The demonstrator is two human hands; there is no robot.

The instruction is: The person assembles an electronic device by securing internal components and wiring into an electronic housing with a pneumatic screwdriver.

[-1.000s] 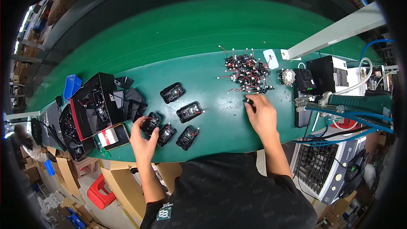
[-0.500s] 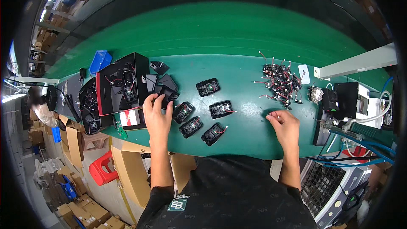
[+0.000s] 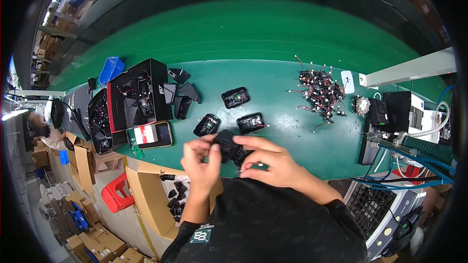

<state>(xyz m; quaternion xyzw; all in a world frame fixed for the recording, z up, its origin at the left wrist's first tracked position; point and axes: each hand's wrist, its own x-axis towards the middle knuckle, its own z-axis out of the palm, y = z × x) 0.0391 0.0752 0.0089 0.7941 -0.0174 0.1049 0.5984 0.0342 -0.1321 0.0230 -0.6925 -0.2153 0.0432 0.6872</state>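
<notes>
My left hand (image 3: 201, 163) pinches a black plastic cover (image 3: 225, 140) from its left side, just above the table's front edge. From the other side, my right hand (image 3: 270, 160) curls its fingers around the cover's right edge. A small white piece shows by the right fingertips; its kind cannot be made out. Below the cover, dark parts are partly hidden by my fingers. Beyond the hands lie black housings with circuit boards inside: one on the left (image 3: 207, 124), one farther back (image 3: 235, 97) and one on the right (image 3: 252, 122) with a short wire.
A heap of small wired parts (image 3: 321, 92) lies at the back right. Loose black covers (image 3: 183, 107) sit beside a black box of parts (image 3: 161, 87). A phone-like slab (image 3: 168, 134) and a blue bin (image 3: 112, 69) are farther left. Air hoses (image 3: 424, 165) hang at the right.
My left hand has come toward me from the loose covers, bringing a black cover. My right hand has moved left to meet it. Two nearer housings are no longer plainly visible behind the hands.
</notes>
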